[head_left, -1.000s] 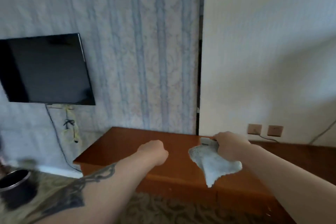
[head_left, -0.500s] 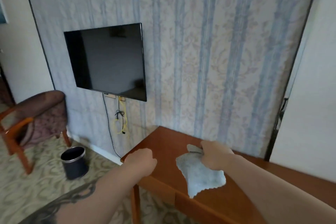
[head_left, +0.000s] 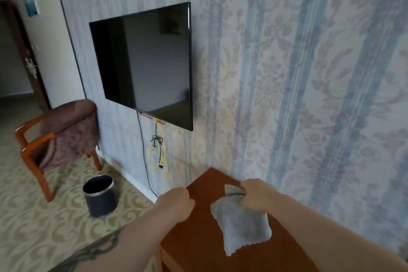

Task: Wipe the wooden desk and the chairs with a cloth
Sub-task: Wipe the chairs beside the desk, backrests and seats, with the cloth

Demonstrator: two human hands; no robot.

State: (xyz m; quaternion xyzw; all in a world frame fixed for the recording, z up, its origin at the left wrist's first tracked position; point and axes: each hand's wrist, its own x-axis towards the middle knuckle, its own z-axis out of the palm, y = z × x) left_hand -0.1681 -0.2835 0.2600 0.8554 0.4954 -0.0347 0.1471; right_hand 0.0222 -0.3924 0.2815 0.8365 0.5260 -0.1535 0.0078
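At bench (head_left: 198, 240) corner by wall: right hand (head_left: 257, 196) grip clenched on grey cloth (head_left: 241, 225), cloth hanging over benchtop, contact unclear. Left hand (head_left: 176, 202) fisted, holding nothing. Bench cut off at bottom edge. Chair (head_left: 55, 139) well apart, left.

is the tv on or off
Off, as far as can be seen: the tv screen is dark all over and shows only faint reflections of the room.
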